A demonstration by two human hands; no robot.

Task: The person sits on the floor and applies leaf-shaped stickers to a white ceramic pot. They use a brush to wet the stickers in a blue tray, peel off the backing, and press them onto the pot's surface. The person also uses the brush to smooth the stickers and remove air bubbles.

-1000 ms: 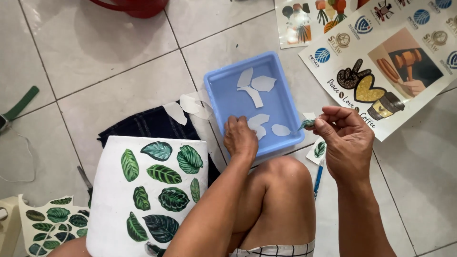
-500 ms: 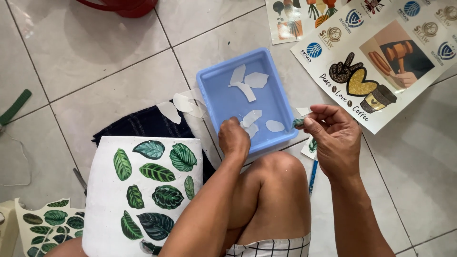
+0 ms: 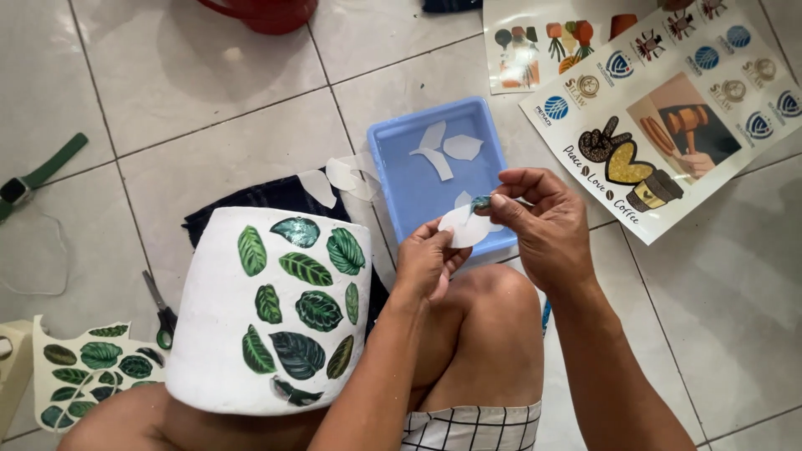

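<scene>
Head view: a small white leaf-shaped decal paper (image 3: 464,227) is held over the near edge of a blue plastic tray (image 3: 393,142), pinched from both sides. The left hand (image 3: 428,260) grips its lower left edge between thumb and fingertips, the other fingers curled in. The right hand (image 3: 539,224) pinches the upper right end, where a bit of green leaf film (image 3: 480,201) shows at the fingertips, lifted off the white paper.

The tray sits on the tiled floor (image 3: 167,125) just beyond the person's bent knee (image 3: 493,292). Inside it, near its far edge, lie two or three more white paper cut-outs (image 3: 443,150), and another shows partly behind the held piece. Just left of the tray, a few loose white backing scraps (image 3: 338,177) lie on the floor and on the edge of a dark cloth (image 3: 251,200).

A white pot (image 3: 209,334) covered with green leaf decals lies on its side against the person's left leg, over the dark cloth. At the lower left corner of the floor lies a cut sheet of green leaf decals (image 3: 83,376), with scissors (image 3: 159,309) between it and the pot. Toward the left edge lies a watch with a green strap (image 3: 38,177). Right of the tray, two printed sticker sheets (image 3: 668,108) with coloured pictures are spread out. At the top edge stands a red vessel (image 3: 263,12), only partly in view.
</scene>
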